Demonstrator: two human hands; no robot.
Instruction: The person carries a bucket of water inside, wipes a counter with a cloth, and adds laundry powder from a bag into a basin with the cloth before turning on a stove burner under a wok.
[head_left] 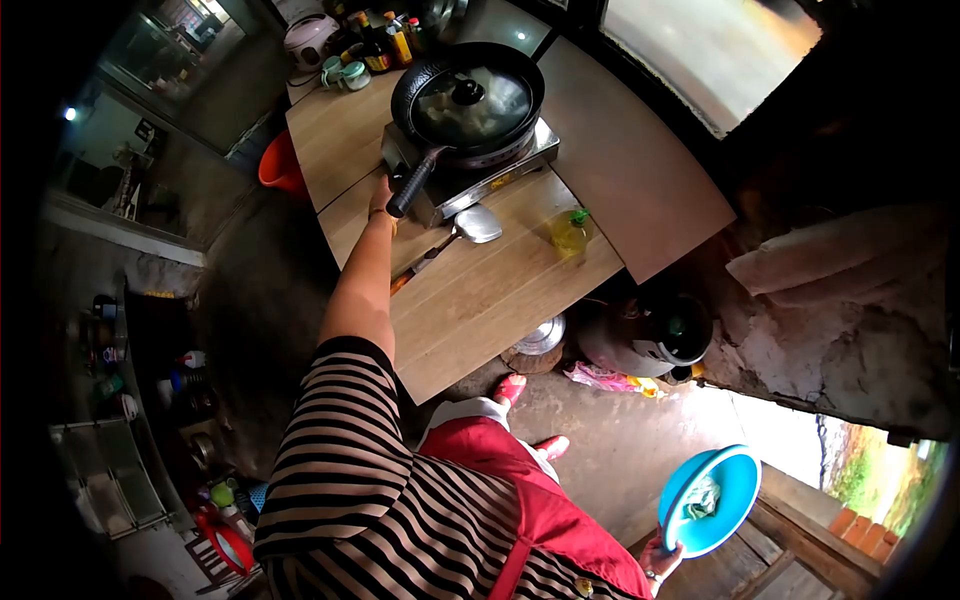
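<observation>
My left hand (382, 193) reaches to the left side of the metal gas stove (430, 205), beside the black handle of the covered wok (470, 105). Its fingers are mostly hidden by the handle and the stove edge. My right hand (660, 560), low at the right, grips the rim of a blue basin (736, 500) with something pale green and crumpled inside. On the wooden table (470, 320), a metal spatula (478, 224) lies in front of the stove. A small container of yellow liquid with a green top (570, 235) stands to its right.
Sauce bottles (398, 40), glass jars (355, 75) and a pink rice cooker (312, 40) stand at the table's back left. A red bucket (283, 165) is beyond the left edge. A gas cylinder (640, 340) and a round metal lid (541, 337) are below the table's right side.
</observation>
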